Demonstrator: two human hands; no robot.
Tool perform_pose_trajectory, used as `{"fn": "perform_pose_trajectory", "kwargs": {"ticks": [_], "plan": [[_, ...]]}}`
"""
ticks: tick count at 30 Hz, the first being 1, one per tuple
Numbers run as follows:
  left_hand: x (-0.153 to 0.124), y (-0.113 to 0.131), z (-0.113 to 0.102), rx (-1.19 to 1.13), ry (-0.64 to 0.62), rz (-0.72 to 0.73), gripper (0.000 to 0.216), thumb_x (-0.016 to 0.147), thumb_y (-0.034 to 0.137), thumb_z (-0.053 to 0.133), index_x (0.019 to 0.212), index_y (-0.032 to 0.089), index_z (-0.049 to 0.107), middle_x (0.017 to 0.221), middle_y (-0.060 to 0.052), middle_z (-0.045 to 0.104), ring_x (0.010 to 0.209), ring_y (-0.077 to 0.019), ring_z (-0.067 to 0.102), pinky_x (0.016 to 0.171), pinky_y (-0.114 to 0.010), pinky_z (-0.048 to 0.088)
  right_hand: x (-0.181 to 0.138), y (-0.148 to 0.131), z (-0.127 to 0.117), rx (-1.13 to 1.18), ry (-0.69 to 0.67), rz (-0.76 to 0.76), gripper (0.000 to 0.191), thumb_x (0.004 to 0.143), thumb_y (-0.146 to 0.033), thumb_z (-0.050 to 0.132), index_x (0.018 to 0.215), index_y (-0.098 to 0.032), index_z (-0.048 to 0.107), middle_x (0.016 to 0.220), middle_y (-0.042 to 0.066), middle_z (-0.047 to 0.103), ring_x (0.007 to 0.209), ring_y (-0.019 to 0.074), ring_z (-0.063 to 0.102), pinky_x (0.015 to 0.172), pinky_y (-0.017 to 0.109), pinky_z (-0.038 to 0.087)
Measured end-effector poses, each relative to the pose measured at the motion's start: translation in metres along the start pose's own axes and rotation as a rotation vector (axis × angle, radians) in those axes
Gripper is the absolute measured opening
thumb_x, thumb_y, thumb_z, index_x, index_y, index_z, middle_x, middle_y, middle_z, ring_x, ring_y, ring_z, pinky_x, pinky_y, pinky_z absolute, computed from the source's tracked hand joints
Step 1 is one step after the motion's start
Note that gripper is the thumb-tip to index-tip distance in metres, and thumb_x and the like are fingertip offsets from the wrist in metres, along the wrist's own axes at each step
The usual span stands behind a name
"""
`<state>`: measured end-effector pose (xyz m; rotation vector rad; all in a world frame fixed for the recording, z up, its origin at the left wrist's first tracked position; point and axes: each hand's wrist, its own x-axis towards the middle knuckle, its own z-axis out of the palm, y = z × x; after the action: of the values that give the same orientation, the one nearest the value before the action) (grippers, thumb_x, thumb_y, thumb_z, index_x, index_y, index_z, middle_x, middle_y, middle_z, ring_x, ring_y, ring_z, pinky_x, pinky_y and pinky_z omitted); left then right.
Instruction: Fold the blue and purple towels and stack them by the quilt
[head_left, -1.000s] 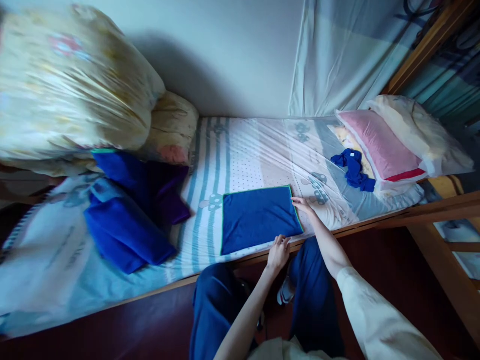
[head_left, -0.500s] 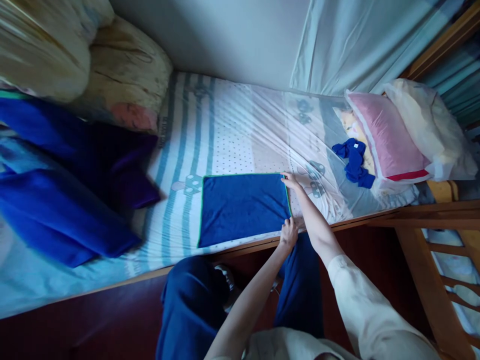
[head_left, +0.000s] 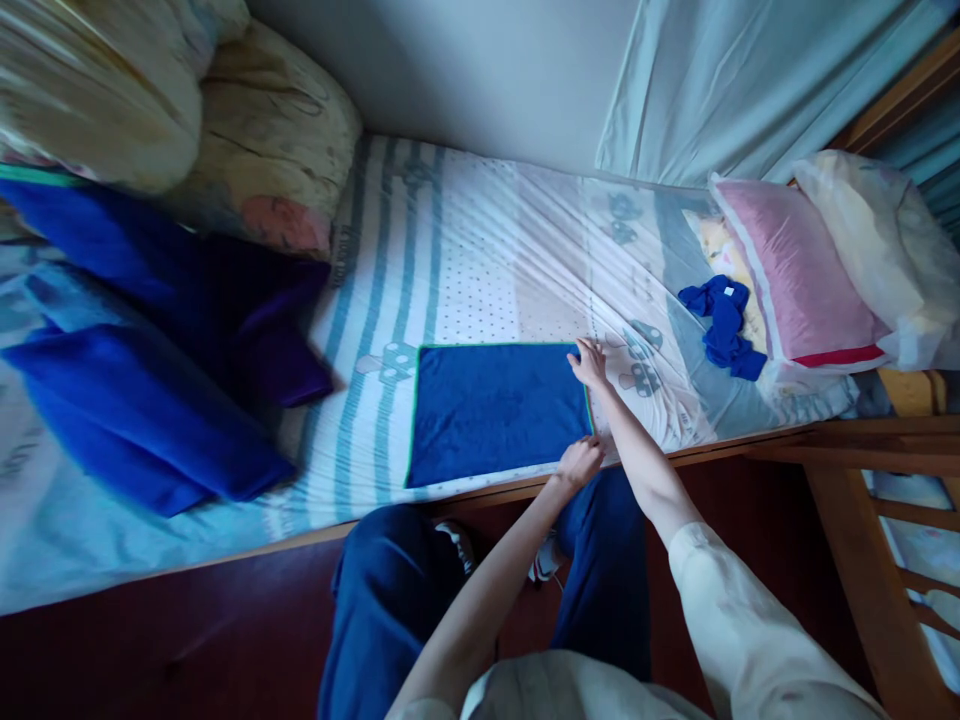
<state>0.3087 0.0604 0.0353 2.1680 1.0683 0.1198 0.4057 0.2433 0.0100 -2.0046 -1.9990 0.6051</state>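
A folded blue cloth with a green edge [head_left: 491,410] lies flat on the striped bed sheet [head_left: 480,260] near the bed's front edge. My right hand [head_left: 589,364] rests on the cloth's far right corner, fingers closed around the edge. My left hand [head_left: 579,462] pinches the near right corner at the bed's edge.
A pile of blue and purple fabric [head_left: 150,340] lies at the left, with yellowish bedding [head_left: 225,130] behind it. A small crumpled blue cloth [head_left: 721,322] sits beside a pink pillow [head_left: 795,270] at the right. A wooden bed frame [head_left: 855,440] runs along the front and right.
My left hand slid right along the cloth's near edge to its right corner. My right hand moved up to the far right corner. The view shifted rightwards.
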Motion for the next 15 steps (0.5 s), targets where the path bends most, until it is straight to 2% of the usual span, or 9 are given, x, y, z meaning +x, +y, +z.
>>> {"fn": "perform_pose_trajectory", "kwargs": {"ticks": [2,3,5,6,8,10,12,15], "plan": [[-0.011,-0.034,-0.015,-0.059,0.212,0.011,0.032,0.101,0.024,0.043,0.115,0.018,0.072,0.116,-0.014,0.070,0.109,-0.0236,0.065,0.100,-0.039,0.053,-0.023,-0.019,0.012,-0.061,0.082,-0.081,0.057,0.102,-0.037,0.041,0.156,-0.018,0.041,0.162,0.011,0.038,0.150,0.0303,0.030,0.123,0.052,0.025],[-0.017,-0.055,-0.024,-0.067,0.336,-0.035,0.036,0.101,0.025,0.041,0.121,0.017,0.070,0.123,-0.016,0.069,0.116,-0.0250,0.063,0.105,-0.043,0.050,-0.035,-0.028,0.019,-0.089,0.088,-0.131,0.058,0.104,-0.038,0.038,0.158,-0.019,0.037,0.165,0.010,0.033,0.153,0.0295,0.025,0.125,0.051,0.022],[-0.030,-0.101,-0.044,-0.034,0.533,-0.214,0.042,0.101,0.026,0.039,0.133,0.015,0.063,0.143,-0.019,0.057,0.137,-0.0300,0.049,0.115,-0.051,0.040,-0.056,-0.042,0.033,-0.138,0.037,-0.224,0.059,0.105,-0.039,0.034,0.161,-0.019,0.031,0.168,0.008,0.026,0.156,0.0270,0.017,0.127,0.049,0.017],[-0.037,-0.125,-0.055,-0.001,0.592,-0.304,0.046,0.100,0.028,0.040,0.140,0.014,0.057,0.153,-0.020,0.048,0.146,-0.0323,0.038,0.119,-0.055,0.033,-0.064,-0.047,0.039,-0.156,0.001,-0.256,0.060,0.105,-0.040,0.034,0.161,-0.019,0.029,0.169,0.008,0.024,0.157,0.0261,0.015,0.127,0.048,0.016],[-0.051,-0.171,-0.074,0.056,0.631,-0.424,0.055,0.099,0.034,0.041,0.149,0.012,0.048,0.164,-0.019,0.032,0.155,-0.0345,0.020,0.124,-0.060,0.021,-0.072,-0.050,0.049,-0.180,-0.041,-0.277,0.062,0.105,-0.042,0.035,0.161,-0.017,0.029,0.169,0.009,0.022,0.158,0.0254,0.014,0.128,0.048,0.014],[-0.062,-0.208,-0.090,0.090,0.603,-0.452,0.061,0.099,0.040,0.040,0.154,0.013,0.041,0.167,-0.016,0.023,0.157,-0.0331,0.012,0.126,-0.059,0.014,-0.070,-0.046,0.053,-0.191,-0.030,-0.253,0.064,0.105,-0.044,0.034,0.160,-0.014,0.030,0.169,0.011,0.020,0.158,0.0254,0.013,0.128,0.048,0.013],[-0.070,-0.236,-0.101,0.104,0.577,-0.446,0.065,0.099,0.045,0.039,0.157,0.014,0.036,0.169,-0.014,0.020,0.158,-0.0307,0.010,0.128,-0.056,0.010,-0.061,-0.036,0.054,-0.195,0.007,-0.223,0.065,0.105,-0.045,0.032,0.160,-0.011,0.029,0.169,0.012,0.020,0.158,0.0250,0.013,0.128,0.047,0.011],[-0.071,-0.262,-0.113,0.106,0.594,-0.464,0.069,0.100,0.048,0.036,0.159,0.012,0.031,0.169,-0.013,0.017,0.158,-0.0282,0.008,0.129,-0.051,0.006,-0.041,-0.019,0.053,-0.195,0.053,-0.198,0.068,0.105,-0.046,0.029,0.162,-0.009,0.023,0.169,0.014,0.021,0.158,0.0249,0.013,0.129,0.048,0.009]]}}
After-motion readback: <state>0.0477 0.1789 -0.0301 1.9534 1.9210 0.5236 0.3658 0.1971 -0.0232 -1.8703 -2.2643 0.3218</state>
